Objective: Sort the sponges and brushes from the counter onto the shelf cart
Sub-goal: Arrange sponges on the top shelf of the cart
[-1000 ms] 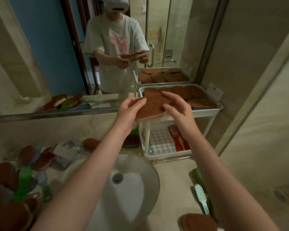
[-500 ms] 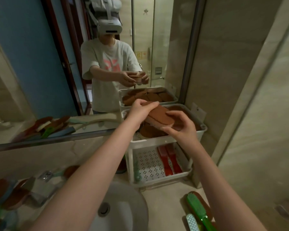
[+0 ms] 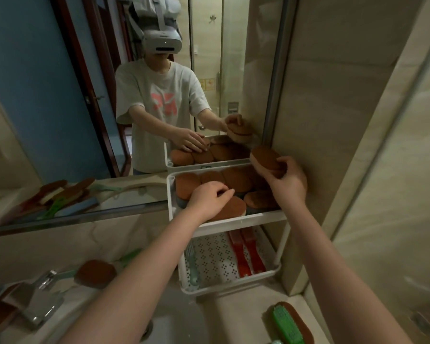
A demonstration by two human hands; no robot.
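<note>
Gripping the sponge (image 3: 263,156), your right hand (image 3: 287,180) is hiding its near end, length pointing up-left. Your left hand (image 3: 209,197) is resting loose-fingered on another sponge (image 3: 233,209).

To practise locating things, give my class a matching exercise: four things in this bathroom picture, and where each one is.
Things: 1 red brushes; 2 green brush; 3 raised sponge; 4 left hand.
Places: A in the right hand; B on sponges in the top tray; C lower shelf; D counter's near edge.
Pairs: 1-C; 2-D; 3-A; 4-B.
</note>
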